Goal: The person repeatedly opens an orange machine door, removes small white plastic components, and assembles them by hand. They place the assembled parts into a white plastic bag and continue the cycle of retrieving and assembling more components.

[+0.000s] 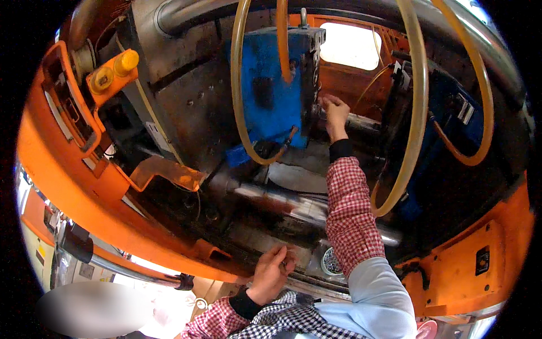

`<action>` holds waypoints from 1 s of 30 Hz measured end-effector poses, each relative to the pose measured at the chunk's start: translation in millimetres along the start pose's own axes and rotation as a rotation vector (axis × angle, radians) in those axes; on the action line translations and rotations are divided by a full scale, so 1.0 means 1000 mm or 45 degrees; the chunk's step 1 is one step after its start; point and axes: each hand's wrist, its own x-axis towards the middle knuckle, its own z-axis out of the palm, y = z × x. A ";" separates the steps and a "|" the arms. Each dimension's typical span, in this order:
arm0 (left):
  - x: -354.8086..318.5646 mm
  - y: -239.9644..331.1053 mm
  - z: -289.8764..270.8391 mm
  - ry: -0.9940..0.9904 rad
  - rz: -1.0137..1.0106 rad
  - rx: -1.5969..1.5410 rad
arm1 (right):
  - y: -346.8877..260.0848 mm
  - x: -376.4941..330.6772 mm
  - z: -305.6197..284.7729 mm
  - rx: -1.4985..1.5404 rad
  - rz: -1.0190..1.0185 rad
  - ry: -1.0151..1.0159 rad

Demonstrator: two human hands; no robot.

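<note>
I lean into an orange moulding machine (68, 186). My right hand (335, 114) reaches far in, fingers pinched at the face of the blue mould block (271, 96), on a small part I cannot make out. Down at the front edge, my left hand (273, 271) is curled with its fingers closed, apparently around several small metal pieces. Beside it, under my right sleeve, stands a small round container (331, 263) of small metal parts. Both forearms wear a red checked sleeve with a black cuff.
Yellowish hoses (419, 113) loop in front of the mould and the dark right platen (451, 118). A shiny steel tie bar (293, 203) runs across below my right arm. Yellow push buttons (113, 70) sit on the orange frame at upper left.
</note>
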 end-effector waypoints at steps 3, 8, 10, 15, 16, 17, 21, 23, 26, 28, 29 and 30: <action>0.019 -0.017 -0.031 -0.251 0.154 0.212 | 0.003 0.026 -0.031 -0.123 -0.167 -0.004; 0.017 -0.021 -0.053 -0.134 0.020 0.119 | -0.039 -0.066 -0.036 -0.332 -0.135 -0.243; 0.008 -0.014 -0.062 -0.286 -0.004 0.050 | -0.059 -0.109 -0.043 -0.272 -0.007 -0.378; -0.021 -0.011 -0.079 -0.442 -0.084 0.195 | -0.079 -0.203 -0.086 -0.466 -0.050 -0.553; -0.026 -0.013 -0.085 -0.450 -0.091 0.172 | -0.086 -0.225 -0.095 -0.486 -0.038 -0.568; -0.030 -0.012 -0.087 -0.522 -0.093 0.178 | -0.097 -0.242 -0.104 -0.597 -0.083 -0.567; -0.052 -0.013 -0.092 -0.370 -0.155 0.263 | -0.120 -0.309 -0.133 -0.594 0.085 -0.661; -0.056 -0.015 -0.109 -0.362 -0.230 0.353 | -0.139 -0.349 -0.139 -0.682 0.063 -0.704; -0.066 -0.019 -0.118 -0.334 -0.271 0.439 | -0.152 -0.403 -0.142 -0.770 0.075 -0.919; -0.067 -0.021 -0.114 -0.350 -0.270 0.497 | -0.148 -0.431 -0.138 -0.751 0.090 -0.998; -0.065 -0.024 -0.110 -0.376 -0.261 0.503 | -0.144 -0.442 -0.134 -0.742 0.027 -1.009; -0.062 -0.025 -0.108 -0.398 -0.250 0.500 | -0.142 -0.447 -0.131 -0.766 -0.003 -1.030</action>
